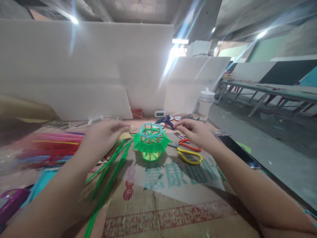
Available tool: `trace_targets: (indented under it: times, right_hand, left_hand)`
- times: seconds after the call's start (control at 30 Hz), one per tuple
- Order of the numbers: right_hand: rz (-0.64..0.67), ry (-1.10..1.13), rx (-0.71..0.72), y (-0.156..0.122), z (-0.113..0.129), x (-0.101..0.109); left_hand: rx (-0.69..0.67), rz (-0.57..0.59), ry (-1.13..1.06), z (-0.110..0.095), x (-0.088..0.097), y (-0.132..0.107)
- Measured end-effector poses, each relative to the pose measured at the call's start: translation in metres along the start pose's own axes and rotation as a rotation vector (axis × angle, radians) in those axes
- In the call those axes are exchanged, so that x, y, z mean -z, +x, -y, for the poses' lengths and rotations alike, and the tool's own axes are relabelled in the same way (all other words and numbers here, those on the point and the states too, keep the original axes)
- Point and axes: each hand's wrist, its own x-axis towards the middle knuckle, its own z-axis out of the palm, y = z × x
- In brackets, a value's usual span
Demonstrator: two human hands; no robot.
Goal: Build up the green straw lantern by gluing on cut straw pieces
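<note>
A small green and blue lantern-like craft (150,142) of sticks and fringed strips stands on a flattened cardboard sheet (173,205). My left hand (104,135) hovers just to its left, fingers stretched forward and apart, holding nothing I can see. My right hand (195,130) reaches forward to its right, fingers extended toward a blue glue gun (165,121). Long green fringed strips (109,175) lie under my left forearm.
Yellow-handled scissors (189,156) and orange-handled scissors (189,144) lie right of the craft. A dark phone (237,150) sits near the table's right edge. Coloured pipe cleaners (47,147) lie at the left. A clear plastic jar (205,104) stands at the back.
</note>
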Motion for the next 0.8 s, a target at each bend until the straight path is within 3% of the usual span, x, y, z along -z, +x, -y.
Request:
trace_targets:
  times: [0.13,0.33,0.47,0.57,0.67,0.8]
  right_hand:
    - [0.130,-0.033,-0.060,0.001,-0.010,-0.018]
    - [0.060,-0.091,-0.045,-0.004,-0.009,-0.042]
    - [0.105,0.033,-0.055,-0.004,-0.009,-0.048]
    - [0.058,0.169,-0.046,0.000,-0.010,-0.035]
    - [-0.120,0.302,0.005,0.004,-0.006,-0.010]
    - [-0.249,0.765,0.034,0.006,0.001,0.023]
  left_hand:
    - [0.094,0.139,-0.021,0.005,-0.019,0.009]
    - [0.089,0.186,-0.046,0.011,-0.037,0.011]
    - [0.135,0.216,-0.094,0.026,-0.045,0.014]
    - [0.162,0.263,-0.146,0.030,-0.048,0.015]
    - [0.123,0.332,-0.236,0.028,-0.048,0.014]
    - [0.009,0.475,-0.443,0.027,-0.049,0.013]
